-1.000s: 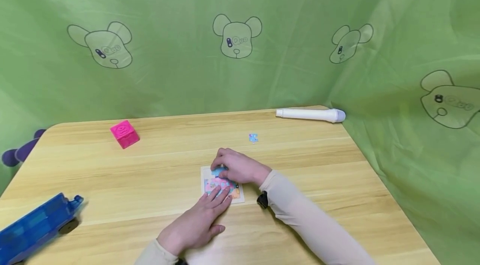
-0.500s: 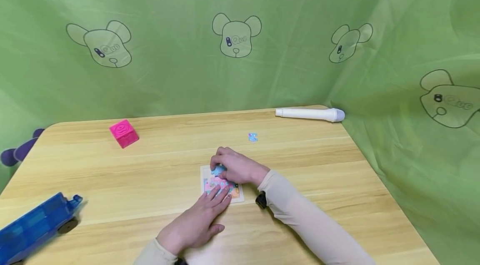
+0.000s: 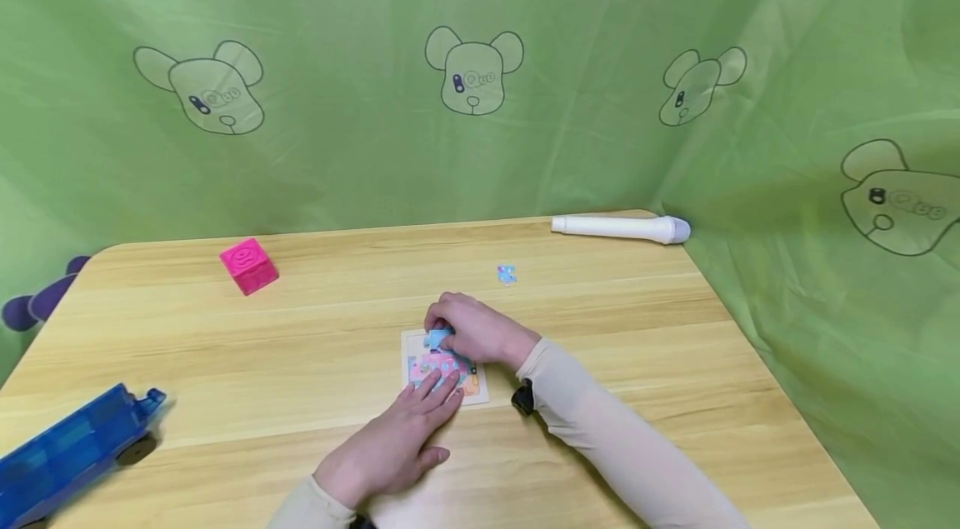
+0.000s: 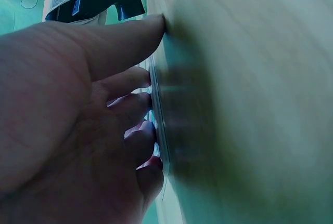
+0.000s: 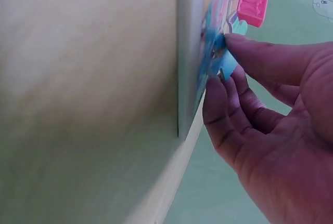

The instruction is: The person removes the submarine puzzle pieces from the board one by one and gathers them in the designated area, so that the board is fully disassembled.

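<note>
A small jigsaw puzzle in a white frame [image 3: 408, 345] lies on the table, partly covered by both hands. My left hand [image 3: 397, 439] rests its straight fingers on the lower part of the pink, blue and orange picture. Over the upper part, my right hand [image 3: 478, 330] pinches a light blue puzzle piece [image 3: 436, 339] between thumb and fingers. In the right wrist view this puzzle piece [image 5: 228, 66] is tilted, close against the puzzle's surface. A loose blue puzzle piece [image 3: 507, 274] lies on the table beyond the right hand.
A pink cube [image 3: 249, 266] sits at the back left of the wooden table [image 3: 315, 329]. A white toy microphone [image 3: 618, 229] lies along the back right edge. At the front left stands a blue toy vehicle [image 3: 71, 450]. Green curtain [image 3: 337, 137] surrounds the table.
The right fingers have shifted slightly to the right, and more of the light blue puzzle piece shows. The left hand stays in place on the puzzle.
</note>
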A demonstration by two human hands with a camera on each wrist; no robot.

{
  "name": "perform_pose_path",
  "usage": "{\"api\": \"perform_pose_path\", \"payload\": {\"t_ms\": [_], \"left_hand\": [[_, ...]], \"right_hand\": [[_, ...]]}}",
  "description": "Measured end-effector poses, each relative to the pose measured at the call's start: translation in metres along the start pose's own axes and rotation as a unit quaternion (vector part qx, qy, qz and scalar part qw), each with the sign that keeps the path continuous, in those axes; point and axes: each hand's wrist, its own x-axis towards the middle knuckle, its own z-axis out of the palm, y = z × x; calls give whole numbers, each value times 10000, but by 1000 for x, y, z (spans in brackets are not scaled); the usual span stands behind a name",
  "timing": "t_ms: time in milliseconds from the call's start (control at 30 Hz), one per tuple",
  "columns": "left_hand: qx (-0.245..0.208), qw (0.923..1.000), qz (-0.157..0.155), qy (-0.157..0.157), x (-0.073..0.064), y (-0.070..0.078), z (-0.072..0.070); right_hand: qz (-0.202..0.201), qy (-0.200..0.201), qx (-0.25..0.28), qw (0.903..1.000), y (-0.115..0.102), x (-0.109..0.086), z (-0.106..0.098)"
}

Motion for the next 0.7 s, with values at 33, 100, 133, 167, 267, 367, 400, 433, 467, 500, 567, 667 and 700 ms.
{"api": "perform_pose_path", "payload": {"t_ms": [33, 100, 133, 167, 267, 367, 400, 433, 467, 500, 567, 667, 700], "left_hand": [[-12, 10000, -16, -13, 0, 0, 0], [1, 10000, -26, -28, 0, 0, 0], [11, 10000, -25, -34, 0, 0, 0], [28, 10000, -23, -38, 1, 0, 0], [60, 10000, 0, -24, 1, 0, 0], [57, 10000, 13, -6, 1, 0, 0], [52, 10000, 14, -4, 2, 0, 0], [51, 10000, 11, -6, 2, 0, 0], [51, 10000, 3, -15, 2, 0, 0], [34, 10000, -13, -27, 1, 0, 0], [13, 10000, -40, -44, 1, 0, 0], [-6, 10000, -68, -51, 1, 0, 0], [-12, 10000, -71, -47, 1, 0, 0]], "right_hand": [[-11, 9, 28, 10000, 1, 0, 0], [-37, 15, 110, 9999, 3, 0, -1], [-37, 15, 192, 9998, 3, 1, -2], [-41, 19, 326, 9995, 4, 1, -3], [32, -4, 702, 9975, 6, 2, -6], [74, -22, 925, 9957, 8, 3, -7], [80, -23, 916, 9958, 10, 3, -7], [67, -16, 911, 9958, 11, 3, -7], [48, 3, 915, 9958, 11, 3, -7], [20, 25, 942, 9955, 12, 2, -7], [-32, 91, 1046, 9945, 12, 1, -10], [-58, 189, 1199, 9926, 12, -3, -15], [-51, 219, 1243, 9920, 13, -4, -18]]}}
